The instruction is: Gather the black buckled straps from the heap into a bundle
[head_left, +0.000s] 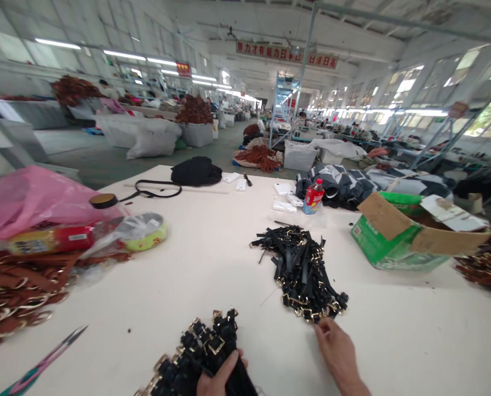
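Observation:
My left hand point(222, 377) is closed round a thick bunch of black straps with gold buckles point(206, 352) at the bottom of the view; the buckle ends fan out to the left. A loose heap of the same black buckle straps point(301, 269) lies on the white table in front of me. At the near edge of that heap, my right hand point(338, 349) has its thumb and fingers pinched on the buckle end of a strap. The fingertips partly hide that end.
Scissors point(49, 357) and brown straps with gold rings point(22, 289) lie left, beside a tape roll point(144, 231) and pink plastic point(43, 198). A green cardboard box point(393, 236) stands right. Beyond the heap are a red-capped bottle point(313, 196) and dark folded fabric point(340, 184).

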The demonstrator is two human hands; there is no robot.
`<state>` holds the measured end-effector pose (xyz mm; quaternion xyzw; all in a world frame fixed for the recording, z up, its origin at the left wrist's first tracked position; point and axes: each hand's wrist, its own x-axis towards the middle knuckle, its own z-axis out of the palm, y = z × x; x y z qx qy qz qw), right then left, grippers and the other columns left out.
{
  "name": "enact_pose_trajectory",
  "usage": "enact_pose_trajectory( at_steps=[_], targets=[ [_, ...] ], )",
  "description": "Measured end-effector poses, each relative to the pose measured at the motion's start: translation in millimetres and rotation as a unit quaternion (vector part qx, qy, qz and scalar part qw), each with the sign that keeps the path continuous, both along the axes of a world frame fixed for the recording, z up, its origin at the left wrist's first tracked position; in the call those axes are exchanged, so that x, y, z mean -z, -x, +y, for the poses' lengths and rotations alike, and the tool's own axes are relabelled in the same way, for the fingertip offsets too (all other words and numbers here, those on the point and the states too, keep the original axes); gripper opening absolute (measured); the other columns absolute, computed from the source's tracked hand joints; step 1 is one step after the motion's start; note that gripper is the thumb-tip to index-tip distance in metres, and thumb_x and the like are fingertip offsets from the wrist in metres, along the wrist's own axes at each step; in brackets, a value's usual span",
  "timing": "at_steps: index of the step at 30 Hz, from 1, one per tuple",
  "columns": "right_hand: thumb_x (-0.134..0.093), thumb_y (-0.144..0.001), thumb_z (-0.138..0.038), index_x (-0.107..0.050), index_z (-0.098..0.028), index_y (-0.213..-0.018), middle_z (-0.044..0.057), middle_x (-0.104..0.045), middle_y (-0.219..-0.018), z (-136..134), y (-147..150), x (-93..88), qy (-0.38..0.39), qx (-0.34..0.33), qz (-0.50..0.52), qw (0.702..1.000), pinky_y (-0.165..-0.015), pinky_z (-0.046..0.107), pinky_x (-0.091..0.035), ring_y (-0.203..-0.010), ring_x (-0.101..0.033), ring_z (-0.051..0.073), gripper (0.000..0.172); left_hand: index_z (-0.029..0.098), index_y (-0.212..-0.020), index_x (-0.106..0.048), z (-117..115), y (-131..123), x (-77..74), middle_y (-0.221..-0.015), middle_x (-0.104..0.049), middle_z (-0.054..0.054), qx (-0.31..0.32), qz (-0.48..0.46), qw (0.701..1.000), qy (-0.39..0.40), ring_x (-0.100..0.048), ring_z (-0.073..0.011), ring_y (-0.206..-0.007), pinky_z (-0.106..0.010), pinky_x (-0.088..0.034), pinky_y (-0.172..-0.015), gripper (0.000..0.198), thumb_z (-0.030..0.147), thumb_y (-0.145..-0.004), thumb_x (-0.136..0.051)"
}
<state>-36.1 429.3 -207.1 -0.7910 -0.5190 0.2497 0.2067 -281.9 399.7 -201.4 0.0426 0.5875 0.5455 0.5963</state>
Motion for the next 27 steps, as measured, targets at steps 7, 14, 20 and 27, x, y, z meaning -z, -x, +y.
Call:
enact_pose_trajectory(
  at_steps=[7,14,20,27],
  targets=[
    [-0.039,-0.067,-0.07,-0.06,-0.023,-0.081,0.01,-0.067,-0.079,28,-75,36.5,0.126,0.012,-0.059,0.99,-0.074,0.039,-0.045,-0.083,-0.062,0.029,0.053,0.012,-0.077,-0.057,20,5,14.1,-0.055,-0.064,-0.004,-0.108,0.019,0.994,-0.003,-0.064,-0.0232,-0.053,-0.033,-0.053,-0.049,0.029,0.011,-0.053,-0.073],
    [-0.034,-0.066,-0.073,-0.057,-0.024,-0.105,0.014,-0.066,-0.096,32,-84,40.2,0.147,0.071,-0.063,0.985,-0.074,0.044,-0.046,-0.094,-0.059,0.035,0.067,0.014,-0.079,-0.058,29,6,32.4,-0.057,-0.065,-0.002,-0.126,0.028,0.991,0.034,-0.066,-0.0233,-0.062,-0.036,-0.054,-0.065,0.037,-0.001,-0.048,-0.071],
    [-0.038,-0.068,-0.066,-0.06,-0.029,-0.096,0.014,-0.064,-0.1,39,-87,36.6,0.171,0.102,-0.054,0.979,-0.074,0.044,-0.045,-0.099,-0.057,0.034,0.051,0.014,-0.087,-0.055,37,7,12.0,-0.078,-0.069,-0.008,-0.081,-0.007,0.997,0.01,-0.066,-0.0249,-0.076,-0.039,-0.053,-0.073,0.04,0.004,-0.052,-0.073],
    [-0.04,-0.07,-0.063,-0.059,-0.021,-0.095,0.017,-0.065,-0.094,45,-81,30.6,0.129,0.116,-0.083,0.981,-0.072,0.044,-0.045,-0.095,-0.059,0.034,0.053,0.017,-0.083,-0.056,13,39,1.3,-0.09,-0.066,-0.007,0.002,0.052,0.999,-0.004,-0.059,-0.0243,-0.098,-0.042,-0.042,-0.093,0.03,0.013,-0.056,-0.068]
  ],
)
